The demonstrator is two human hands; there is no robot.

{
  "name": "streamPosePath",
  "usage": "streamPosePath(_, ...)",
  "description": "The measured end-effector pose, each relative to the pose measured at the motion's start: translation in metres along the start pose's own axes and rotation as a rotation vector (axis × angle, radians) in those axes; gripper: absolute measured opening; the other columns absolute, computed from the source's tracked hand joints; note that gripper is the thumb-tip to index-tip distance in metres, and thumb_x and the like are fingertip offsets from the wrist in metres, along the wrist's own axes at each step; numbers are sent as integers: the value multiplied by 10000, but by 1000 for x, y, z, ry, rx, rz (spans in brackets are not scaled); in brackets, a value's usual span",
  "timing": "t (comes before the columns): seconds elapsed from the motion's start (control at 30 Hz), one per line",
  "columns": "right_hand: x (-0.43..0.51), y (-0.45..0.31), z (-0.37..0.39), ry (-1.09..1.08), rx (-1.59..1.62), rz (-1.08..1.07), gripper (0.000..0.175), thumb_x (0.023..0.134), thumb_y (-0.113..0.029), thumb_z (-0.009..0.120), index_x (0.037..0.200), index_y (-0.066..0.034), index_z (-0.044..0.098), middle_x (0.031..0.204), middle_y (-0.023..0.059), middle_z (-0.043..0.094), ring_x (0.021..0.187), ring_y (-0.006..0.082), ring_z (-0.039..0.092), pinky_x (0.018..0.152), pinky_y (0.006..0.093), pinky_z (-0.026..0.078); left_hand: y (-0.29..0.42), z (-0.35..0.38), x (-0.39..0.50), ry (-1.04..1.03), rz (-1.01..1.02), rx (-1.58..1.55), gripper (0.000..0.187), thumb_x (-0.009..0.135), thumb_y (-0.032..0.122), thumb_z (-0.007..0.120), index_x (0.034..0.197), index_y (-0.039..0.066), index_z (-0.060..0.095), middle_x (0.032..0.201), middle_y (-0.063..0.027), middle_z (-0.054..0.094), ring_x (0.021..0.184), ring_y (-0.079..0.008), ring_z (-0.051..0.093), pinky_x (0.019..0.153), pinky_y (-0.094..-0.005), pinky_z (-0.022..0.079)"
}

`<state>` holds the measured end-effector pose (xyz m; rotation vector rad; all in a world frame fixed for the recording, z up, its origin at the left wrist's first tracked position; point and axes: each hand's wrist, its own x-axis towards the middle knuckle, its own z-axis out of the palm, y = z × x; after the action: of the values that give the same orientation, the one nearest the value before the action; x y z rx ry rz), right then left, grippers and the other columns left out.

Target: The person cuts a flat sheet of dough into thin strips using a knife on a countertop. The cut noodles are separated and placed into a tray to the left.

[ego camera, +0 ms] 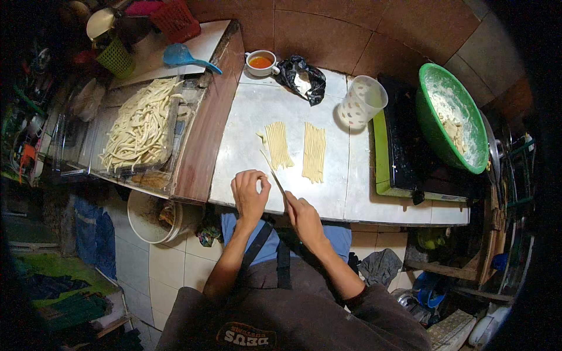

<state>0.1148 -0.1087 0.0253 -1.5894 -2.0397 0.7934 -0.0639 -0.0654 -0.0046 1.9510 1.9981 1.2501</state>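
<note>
My right hand (304, 219) grips a knife (279, 185), its blade pointing up and left toward the dough. My left hand (251, 193) hovers at the counter's front edge with thumb and forefinger curled together; whether something small is pinched there I cannot tell. Just beyond the blade lies a sheet of dough cut into thin strips (278, 145), with a loose strip at its left side. A second cut dough sheet (314, 151) lies to its right on the white tiled counter (246, 105). A heap of cut noodles (140, 125) fills a clear tray at the left.
Along the back stand a cup of orange liquid (261, 62), a black plastic bag with white powder (302, 81) and a patterned plastic container (361, 102). A green basin of floury dough (454, 118) rests on the stove at right. A blue ladle (184, 56) lies at upper left.
</note>
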Motion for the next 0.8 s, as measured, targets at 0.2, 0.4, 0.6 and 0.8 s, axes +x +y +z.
streamPosePath(0.2, 7, 6, -22, 191, 242, -74, 314, 1039, -105, 603, 1336, -20, 659, 870, 231, 635, 779, 404, 650, 729, 480, 520, -8, -7, 15, 43, -170, -234, 109, 954, 80, 694, 1051, 37, 717, 999, -79, 693, 916, -242, 636, 844, -381, 492)
streamPosePath(0.4, 30, 49, -57, 399, 101, 33, 329, 1034, -94, 604, 1346, -10, 667, 869, 211, 630, 783, 366, 620, 747, 457, 510, -14, 7, 79, -58, -215, -332, 184, 1041, 87, 606, 1129, -39, 707, 1102, -148, 686, 916, -253, 670, 802, -359, 549)
streamPosePath(0.6, 33, 81, -66, 525, 9, 98, 316, 1022, -113, 612, 1320, -30, 676, 885, 206, 615, 795, 386, 628, 721, 476, 509, -18, 32, 113, -212, 39, -48, 306, 987, 172, 670, 1153, -81, 714, 1300, -239, 682, 1206, -405, 597, 1069, -460, 475)
streamPosePath(0.8, 34, 86, -67, 581, 12, 136, 307, 1035, -130, 617, 1301, 2, 697, 843, 184, 620, 731, 331, 611, 689, 434, 488, -19, 37, 105, -210, -70, -173, 249, 949, 85, 712, 1151, -58, 738, 1128, -212, 720, 1123, -348, 649, 952, -408, 550)
